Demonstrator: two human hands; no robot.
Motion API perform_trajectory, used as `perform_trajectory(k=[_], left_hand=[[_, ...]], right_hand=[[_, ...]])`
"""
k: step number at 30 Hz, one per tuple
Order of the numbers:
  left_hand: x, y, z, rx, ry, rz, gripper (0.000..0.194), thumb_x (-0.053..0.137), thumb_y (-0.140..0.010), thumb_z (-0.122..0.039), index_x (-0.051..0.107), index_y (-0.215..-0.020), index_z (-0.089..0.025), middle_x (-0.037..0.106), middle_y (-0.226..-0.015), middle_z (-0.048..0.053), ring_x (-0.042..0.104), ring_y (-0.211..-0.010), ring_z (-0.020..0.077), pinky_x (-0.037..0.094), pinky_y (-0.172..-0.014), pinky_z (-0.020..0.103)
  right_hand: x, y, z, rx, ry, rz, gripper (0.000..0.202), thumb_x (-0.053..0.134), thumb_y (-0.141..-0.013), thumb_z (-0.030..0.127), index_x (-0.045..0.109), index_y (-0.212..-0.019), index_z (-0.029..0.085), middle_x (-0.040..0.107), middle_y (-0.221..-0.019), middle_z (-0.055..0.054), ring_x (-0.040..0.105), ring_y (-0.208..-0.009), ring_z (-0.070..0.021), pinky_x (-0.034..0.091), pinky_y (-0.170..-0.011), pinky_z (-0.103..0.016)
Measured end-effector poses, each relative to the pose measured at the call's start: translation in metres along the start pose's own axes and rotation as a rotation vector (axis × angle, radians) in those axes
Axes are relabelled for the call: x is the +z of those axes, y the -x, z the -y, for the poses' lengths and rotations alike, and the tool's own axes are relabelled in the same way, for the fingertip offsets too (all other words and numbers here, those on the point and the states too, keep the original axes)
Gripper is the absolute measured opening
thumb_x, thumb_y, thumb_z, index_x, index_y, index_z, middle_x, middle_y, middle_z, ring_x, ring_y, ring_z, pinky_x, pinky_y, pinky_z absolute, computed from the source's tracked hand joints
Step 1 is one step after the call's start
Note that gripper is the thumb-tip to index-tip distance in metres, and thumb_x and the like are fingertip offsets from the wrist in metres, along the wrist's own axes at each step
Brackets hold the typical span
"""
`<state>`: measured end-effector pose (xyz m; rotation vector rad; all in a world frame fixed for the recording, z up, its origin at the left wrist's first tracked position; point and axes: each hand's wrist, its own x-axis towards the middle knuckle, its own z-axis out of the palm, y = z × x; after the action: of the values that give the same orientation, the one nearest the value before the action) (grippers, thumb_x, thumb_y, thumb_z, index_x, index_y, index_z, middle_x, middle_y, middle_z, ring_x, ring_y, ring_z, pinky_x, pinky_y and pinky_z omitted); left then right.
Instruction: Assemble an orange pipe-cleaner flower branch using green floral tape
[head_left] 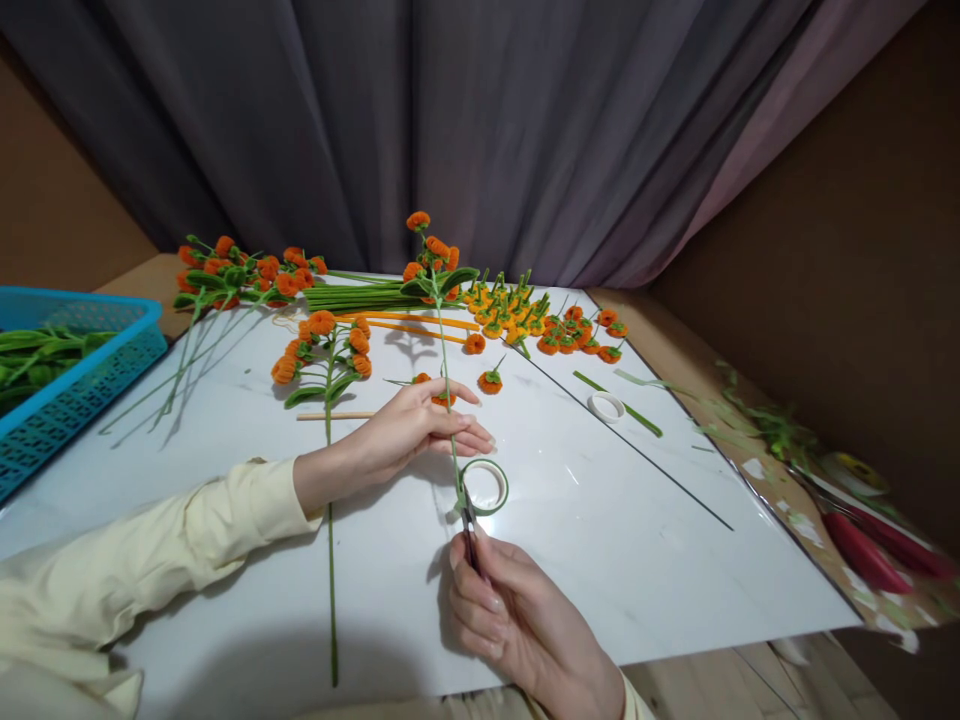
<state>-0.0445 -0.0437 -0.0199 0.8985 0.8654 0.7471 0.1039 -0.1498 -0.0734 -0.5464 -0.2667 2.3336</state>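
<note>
Mid-frame, the left hand (420,425) pinched the flower stem (443,342), blooms up, and the right hand (517,615) gripped scissors (470,540) low down, near the green tape roll (505,492); a clean result probably demanded light tension and blades angled off the stem.

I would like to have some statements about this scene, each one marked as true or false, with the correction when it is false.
1. The left hand holds a green stem topped with orange flowers. True.
2. The right hand is empty. False: the right hand holds a dark tool.
3. A basket stands at the picture's right edge. False: the blue basket is at the left edge.
4. Yellow flowers lie beyond the left hand. True.
</note>
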Motion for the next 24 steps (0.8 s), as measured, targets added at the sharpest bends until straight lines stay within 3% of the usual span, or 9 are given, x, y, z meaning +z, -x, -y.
perform_trajectory(k=[24], left_hand=[[0.0, -0.0007, -0.0005, 0.001, 0.009, 0.004, 0.022, 0.059, -0.08, -0.004, 0.05, -0.098, -0.013, 0.073, -0.078, 0.013, 0.07, -0.072, 0.0165, 0.054, -0.073, 0.026]], right_hand=[[-0.0004, 0.0007, 0.0003, -0.003, -0.003, -0.003, 0.026, 0.07, -0.081, 0.035, 0.06, -0.079, 0.011, 0.04, -0.048, 0.008, 0.025, -0.039, -0.0027, 0.018, -0.042, -0.019]])
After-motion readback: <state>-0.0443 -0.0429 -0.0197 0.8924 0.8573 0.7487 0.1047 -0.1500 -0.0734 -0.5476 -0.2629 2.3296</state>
